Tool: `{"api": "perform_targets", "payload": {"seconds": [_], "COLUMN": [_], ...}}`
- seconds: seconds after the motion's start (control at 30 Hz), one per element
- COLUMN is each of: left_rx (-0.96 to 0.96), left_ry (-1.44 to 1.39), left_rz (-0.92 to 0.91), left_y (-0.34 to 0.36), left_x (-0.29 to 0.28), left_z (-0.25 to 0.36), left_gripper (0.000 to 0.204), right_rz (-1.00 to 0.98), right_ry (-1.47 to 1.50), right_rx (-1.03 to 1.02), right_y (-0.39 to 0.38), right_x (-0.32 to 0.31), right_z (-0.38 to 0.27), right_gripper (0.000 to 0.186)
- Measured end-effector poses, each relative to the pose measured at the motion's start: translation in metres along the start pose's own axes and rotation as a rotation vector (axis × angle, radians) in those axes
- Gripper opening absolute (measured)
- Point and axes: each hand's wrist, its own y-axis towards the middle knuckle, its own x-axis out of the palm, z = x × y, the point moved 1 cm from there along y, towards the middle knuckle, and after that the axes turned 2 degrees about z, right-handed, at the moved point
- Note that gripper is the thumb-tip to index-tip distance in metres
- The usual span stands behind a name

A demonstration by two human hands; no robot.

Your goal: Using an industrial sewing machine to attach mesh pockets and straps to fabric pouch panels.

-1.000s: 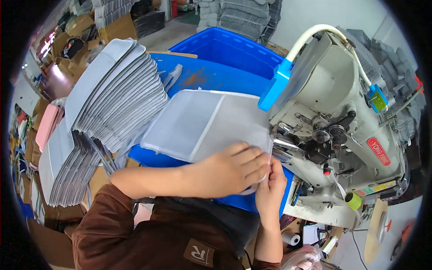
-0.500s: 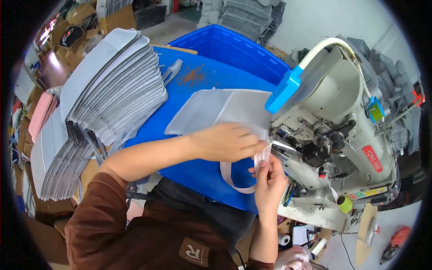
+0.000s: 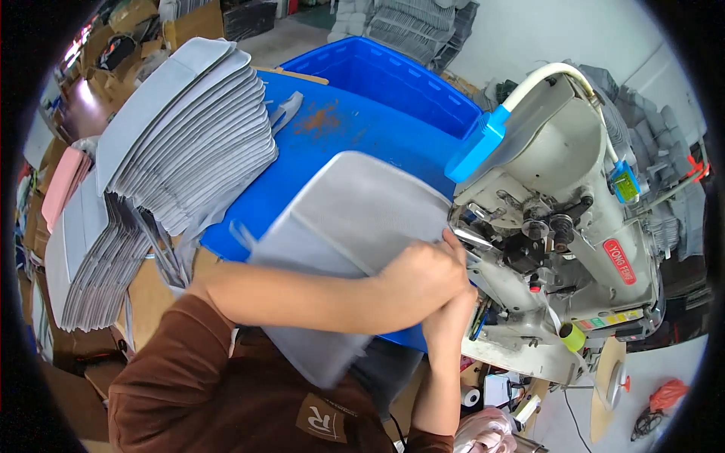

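A grey fabric panel [image 3: 355, 192] with a pale bound edge and a seam across it lies slantwise on the blue table, its near part hanging over the front edge toward my lap. My left hand [image 3: 427, 275] is closed at the panel's right edge, close beside the sewing machine [image 3: 559, 219]. Right below it, my right hand [image 3: 451, 306] is closed too and touches the left one. Most of the right fingers are hidden behind the left hand, so what they grip does not show. The pale strap is out of sight.
A tall stack of folded grey panels [image 3: 189, 128] stands at the left, with another stack [image 3: 98, 264] below it. Behind the table [image 3: 362, 128] is a blue plastic bin [image 3: 377, 72]. The machine's blue lamp [image 3: 477, 145] hangs over the panel's right side.
The panel has turned and swung toward me, its near part now reaching past the table's front edge. My hands have come together, and the strap loop has gone from view.
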Motion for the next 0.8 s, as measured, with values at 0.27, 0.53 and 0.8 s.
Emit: {"api": "perform_targets", "payload": {"seconds": [0.27, 0.53, 0.8], "left_rx": [-0.295, 0.015, 0.209], "left_ry": [-0.310, -0.526, -0.023], "left_rz": [-0.097, 0.045, -0.134], "left_y": [0.006, -0.141, -0.111], "left_x": [-0.001, -0.010, -0.085], "left_z": [0.001, 0.042, 0.022], "left_gripper": [0.036, 0.057, 0.044], "right_rz": [-0.058, -0.009, -0.046], "right_ry": [0.159, 0.289, 0.265], "right_rx": [0.019, 0.101, 0.073], "right_y": [-0.015, -0.011, -0.005], "right_x": [0.000, 0.006, 0.000], "right_z": [0.038, 0.032, 0.018], "right_gripper": [0.031, 0.025, 0.027]}}
